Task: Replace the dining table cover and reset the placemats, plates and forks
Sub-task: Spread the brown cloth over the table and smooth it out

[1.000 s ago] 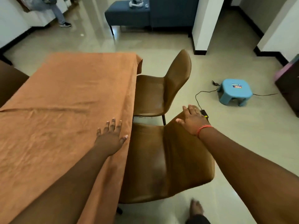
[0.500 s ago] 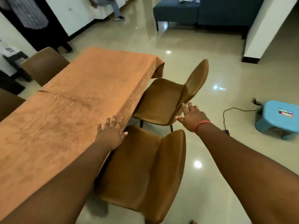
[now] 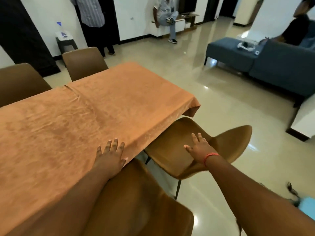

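An orange table cover (image 3: 71, 123) lies spread over the dining table, with a crease running across it and its far corner hanging down. My left hand (image 3: 110, 155) lies flat with straight fingers on the cover at the table's near right edge. My right hand (image 3: 199, 149), with an orange band at the wrist, hovers with spread fingers over the seat of a brown chair (image 3: 192, 149) beside the table; I cannot tell if it touches. Both hands hold nothing. No placemats, plates or forks are in view.
A second brown chair (image 3: 136, 201) stands under my arms at the table's side. Two more chairs (image 3: 83, 63) stand on the far side. A blue sofa (image 3: 265, 60) is at the right. People stand and sit at the back wall. A blue stool (image 3: 306, 206) sits at right.
My view has swung left and up, bringing the far chairs, the people and the sofa into sight. Both hands stay outstretched; the right one now sits over the farther chair's seat.
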